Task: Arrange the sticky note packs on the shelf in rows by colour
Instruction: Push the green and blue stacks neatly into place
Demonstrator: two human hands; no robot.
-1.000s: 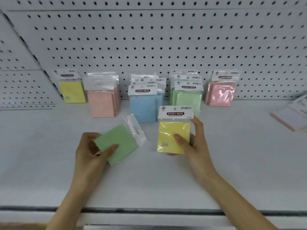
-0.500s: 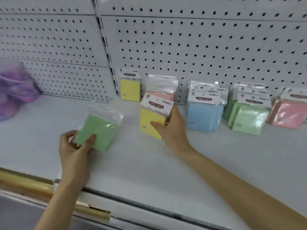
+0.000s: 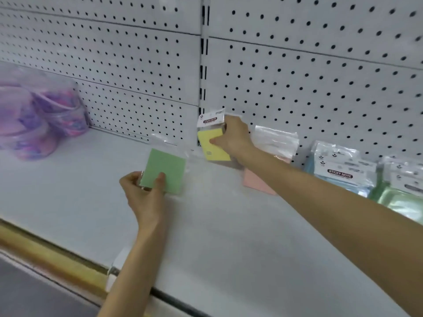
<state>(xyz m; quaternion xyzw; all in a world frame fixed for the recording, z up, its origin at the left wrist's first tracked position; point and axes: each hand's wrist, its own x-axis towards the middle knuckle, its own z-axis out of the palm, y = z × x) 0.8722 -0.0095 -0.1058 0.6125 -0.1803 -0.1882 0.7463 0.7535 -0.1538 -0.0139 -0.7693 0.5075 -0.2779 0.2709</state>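
Note:
My right hand [image 3: 233, 139] grips a yellow sticky note pack [image 3: 211, 143] and holds it upright against the pegboard at the back of the white shelf [image 3: 206, 225]. It hides the yellow pack that stood there before. My left hand [image 3: 143, 191] holds a green sticky note pack [image 3: 166, 169] by its lower corner, just above the shelf. To the right stand the peach packs [image 3: 263, 183], partly behind my right arm, then the blue packs [image 3: 343, 175] and the green packs [image 3: 402, 193].
A clear bag of pink and purple items [image 3: 34, 117] lies at the far left of the shelf. The white pegboard [image 3: 297, 76] closes off the back. A yellow strip [image 3: 45, 255] runs along the front edge at the lower left.
My right hand has carried the yellow pack back and left to the pegboard, over the yellow pack's spot. My left hand keeps the green pack. The view has swung left and closer.

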